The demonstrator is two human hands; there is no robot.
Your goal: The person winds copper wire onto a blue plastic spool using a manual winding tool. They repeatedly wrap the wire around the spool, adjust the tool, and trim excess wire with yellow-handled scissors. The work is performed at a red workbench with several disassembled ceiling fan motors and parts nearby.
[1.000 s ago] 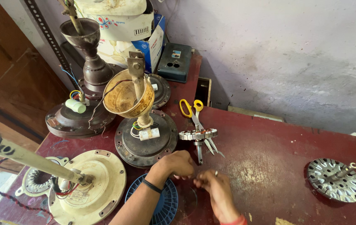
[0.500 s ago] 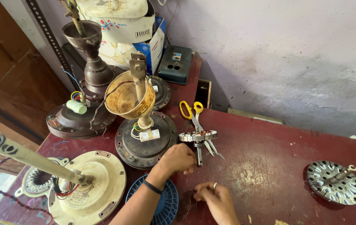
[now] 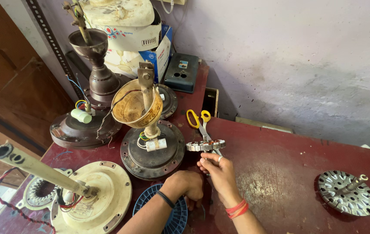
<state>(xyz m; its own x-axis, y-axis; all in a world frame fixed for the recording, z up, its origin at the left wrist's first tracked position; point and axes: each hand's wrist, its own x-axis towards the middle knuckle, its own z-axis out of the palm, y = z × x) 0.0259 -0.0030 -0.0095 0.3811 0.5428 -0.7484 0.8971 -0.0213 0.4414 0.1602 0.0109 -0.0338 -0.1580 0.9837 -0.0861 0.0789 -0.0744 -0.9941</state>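
My right hand point(image 3: 219, 172), with red bangles at the wrist, reaches up the dark red table point(image 3: 280, 173). Its curled fingertips touch the blade tips of the yellow-handled scissors point(image 3: 198, 119), just below a small metal stator ring point(image 3: 205, 145) that lies across the blades. Whether the fingers grip anything is hidden. My left hand point(image 3: 187, 184), with a black band at the wrist, rests closed on the table beside a blue round grille point(image 3: 174, 216), at the edge of a dark fan motor housing point(image 3: 152, 156).
Several ceiling fan motors with down rods crowd the left side: a cream one point(image 3: 89, 197), a brown one point(image 3: 83, 128), and a brass-coloured cup point(image 3: 135, 108) on a rod. A silver rotor point(image 3: 345, 193) lies at right. Boxes and a dark switch box point(image 3: 183, 71) stand at the back.
My right hand has moved up from the table's near edge to the scissors and stator ring. My left hand has drawn back from them toward the blue grille.
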